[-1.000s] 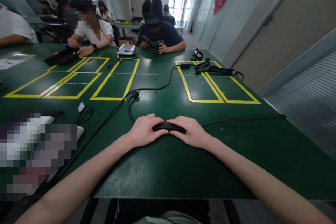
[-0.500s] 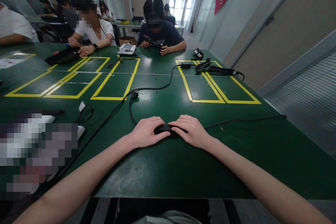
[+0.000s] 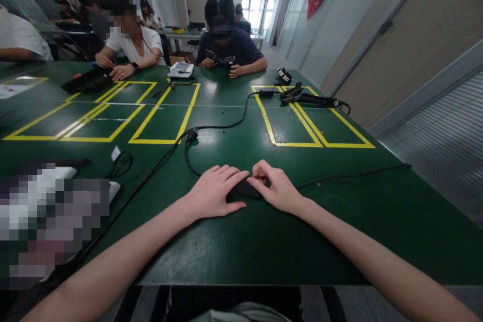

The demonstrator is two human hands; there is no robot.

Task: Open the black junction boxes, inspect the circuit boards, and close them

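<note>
In the head view, the black device (image 3: 245,189) lies on the table (image 3: 241,251) between the hands, partly covered, its visible long axis running roughly left to right, the exposed end pointing right. The left hand (image 3: 216,189) spreads over its left part, thumb and fingers apart; the right hand (image 3: 277,186) curls, thumb near fingers, at that exposed end, though whether it clamps anything I cannot tell. Beyond the left hand lies a plug (image 3: 191,136), and right of the right hand a cord (image 3: 354,176).

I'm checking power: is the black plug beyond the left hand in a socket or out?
Out: the black plug lies on the green table, with no socket around it.
</note>
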